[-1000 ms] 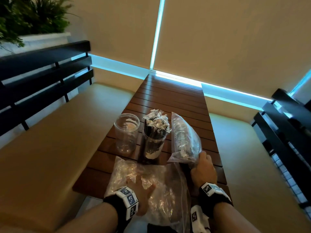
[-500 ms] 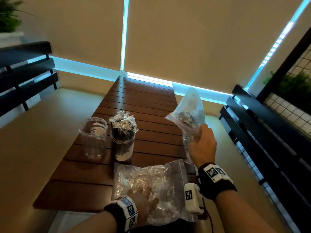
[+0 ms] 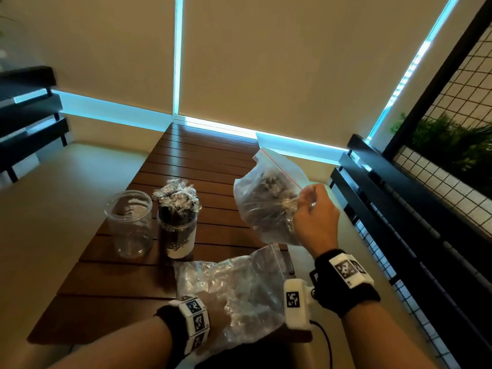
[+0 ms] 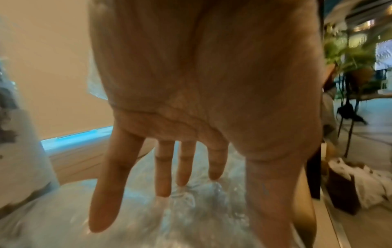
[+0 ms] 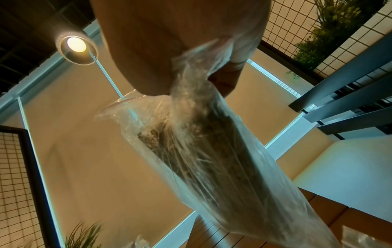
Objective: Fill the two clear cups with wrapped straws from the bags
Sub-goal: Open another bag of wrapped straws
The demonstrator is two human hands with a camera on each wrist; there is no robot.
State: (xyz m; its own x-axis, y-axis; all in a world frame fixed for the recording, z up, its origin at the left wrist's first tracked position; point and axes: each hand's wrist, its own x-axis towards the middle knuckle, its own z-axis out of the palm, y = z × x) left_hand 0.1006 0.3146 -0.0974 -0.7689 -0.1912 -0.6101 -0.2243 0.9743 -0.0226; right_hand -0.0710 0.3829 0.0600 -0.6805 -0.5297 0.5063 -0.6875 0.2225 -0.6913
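Note:
Two clear cups stand on the slatted wooden table (image 3: 207, 166). The left cup (image 3: 130, 222) holds nothing; the right cup (image 3: 177, 230) is packed with wrapped straws (image 3: 177, 198). My right hand (image 3: 314, 217) grips a clear zip bag of straws (image 3: 266, 201) in the air to the right of the cups, its red-lined mouth pointing up; the same bag (image 5: 212, 159) hangs from my fist in the right wrist view. My left hand (image 3: 215, 315) lies flat, fingers (image 4: 163, 169) straight, on a crumpled clear bag (image 3: 234, 286) at the table's near edge.
Beige cushioned benches (image 3: 66, 198) run along both sides of the table. Black slatted backrests (image 3: 399, 209) rise behind them, with a wire grid and plants (image 3: 458, 145) at the right. A blind-covered wall (image 3: 266, 62) closes the far end.
My right hand has lifted the straw bag off the table and carried it up and to the right. The left hand has stayed flat on the crumpled bag.

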